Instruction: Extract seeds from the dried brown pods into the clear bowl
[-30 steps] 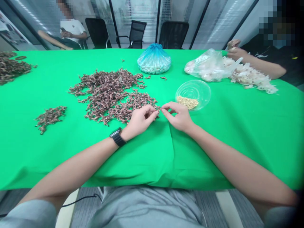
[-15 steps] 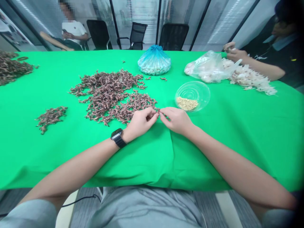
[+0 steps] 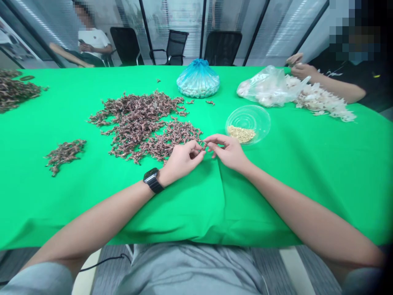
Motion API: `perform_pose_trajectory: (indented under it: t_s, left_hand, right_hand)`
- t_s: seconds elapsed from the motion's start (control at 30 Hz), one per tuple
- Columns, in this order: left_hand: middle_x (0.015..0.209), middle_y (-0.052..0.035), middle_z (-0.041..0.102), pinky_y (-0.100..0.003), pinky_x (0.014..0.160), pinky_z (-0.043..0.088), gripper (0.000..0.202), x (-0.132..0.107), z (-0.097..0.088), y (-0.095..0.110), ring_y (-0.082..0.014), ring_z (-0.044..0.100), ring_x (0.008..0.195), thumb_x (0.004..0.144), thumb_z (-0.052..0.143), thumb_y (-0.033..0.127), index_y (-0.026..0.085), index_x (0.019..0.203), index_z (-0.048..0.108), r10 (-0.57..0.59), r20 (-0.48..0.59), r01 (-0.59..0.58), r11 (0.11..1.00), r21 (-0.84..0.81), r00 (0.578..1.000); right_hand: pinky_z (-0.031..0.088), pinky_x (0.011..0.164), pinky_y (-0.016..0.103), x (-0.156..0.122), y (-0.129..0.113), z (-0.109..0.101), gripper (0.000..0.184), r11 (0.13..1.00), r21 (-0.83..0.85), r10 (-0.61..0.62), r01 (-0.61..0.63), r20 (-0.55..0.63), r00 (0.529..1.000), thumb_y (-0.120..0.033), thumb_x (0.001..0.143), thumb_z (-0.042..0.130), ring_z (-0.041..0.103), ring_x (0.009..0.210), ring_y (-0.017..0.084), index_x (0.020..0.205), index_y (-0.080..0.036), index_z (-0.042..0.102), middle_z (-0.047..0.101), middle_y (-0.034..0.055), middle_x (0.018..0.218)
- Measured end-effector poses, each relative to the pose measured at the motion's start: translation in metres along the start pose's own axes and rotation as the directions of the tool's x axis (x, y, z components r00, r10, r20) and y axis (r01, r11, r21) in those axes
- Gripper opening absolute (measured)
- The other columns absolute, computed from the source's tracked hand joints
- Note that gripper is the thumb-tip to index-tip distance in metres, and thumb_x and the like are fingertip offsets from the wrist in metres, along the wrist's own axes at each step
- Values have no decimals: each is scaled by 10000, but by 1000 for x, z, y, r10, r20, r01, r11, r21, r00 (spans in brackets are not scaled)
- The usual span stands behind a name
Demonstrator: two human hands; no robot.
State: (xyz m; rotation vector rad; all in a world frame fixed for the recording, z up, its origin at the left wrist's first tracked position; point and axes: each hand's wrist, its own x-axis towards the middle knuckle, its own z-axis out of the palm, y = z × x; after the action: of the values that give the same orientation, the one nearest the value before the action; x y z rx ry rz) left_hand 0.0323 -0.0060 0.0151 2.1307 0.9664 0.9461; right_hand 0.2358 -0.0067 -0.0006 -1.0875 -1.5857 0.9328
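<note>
My left hand (image 3: 184,157), with a dark watch on the wrist, is closed in a pinch on a small brown shrivelled dried piece (image 3: 204,144). Thumb and index finger of my right hand (image 3: 229,152) meet the same piece from the other side, its lower fingers slightly apart. The piece is mostly hidden by the fingertips. Just beyond my left hand spreads a large heap of similar brown dried pieces (image 3: 138,119). Behind my right hand sits a clear round dish (image 3: 260,123) holding pale yellow bits (image 3: 241,134).
A smaller brown pile (image 3: 66,153) lies at left, another heap (image 3: 15,92) at far left. A tied blue bag (image 3: 198,80) stands at the back. On the right are a clear plastic bag (image 3: 267,88), whitish flakes (image 3: 325,100) and a co-worker's hands (image 3: 301,69). Green cloth (image 3: 190,205) covers the table.
My right hand's fingers have loosened and spread a little, with the index finger raised. My left hand stays nearly in place. The camera view has shifted slightly.
</note>
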Motion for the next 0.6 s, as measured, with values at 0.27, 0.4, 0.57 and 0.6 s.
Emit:
perform_pose_trajectory:
  t_s: [0.27,0.4,0.57,0.6]
  left_hand:
    - [741,-37,706,-202,524,433,345,5,1,0,-93,571,565,944,594,479,150,878,673,-213,127,246,886,-393,969]
    - [676,2,636,-193,443,336,277,9,-2,1,-53,441,475,891,670,413,146,820,673,-270,156,312,839,-447,950]
    - [708,0,631,-187,439,384,342,8,-2,-3,-66,505,498,868,708,477,143,908,648,-261,273,360,830,-426,926]
    - [746,-11,650,-185,455,410,354,8,0,-4,-73,536,527,860,720,478,144,946,643,-250,264,344,840,-419,932]
  right_hand:
    - [567,502,254,3,-3,-1,137,993,110,42,-42,4,999,-321,803,727,619,614,135,839,-189,720,682,11,745]
    - [563,499,252,1,-8,-1,126,995,98,23,-28,46,999,-309,806,725,609,596,127,832,-186,724,659,2,721]
    - [544,489,247,0,-10,0,223,996,84,37,-41,50,998,-396,811,758,594,563,116,828,-180,705,668,6,733]
    - [543,488,244,0,-10,0,248,996,82,42,-45,34,999,-415,804,773,591,565,115,832,-180,700,671,9,744]
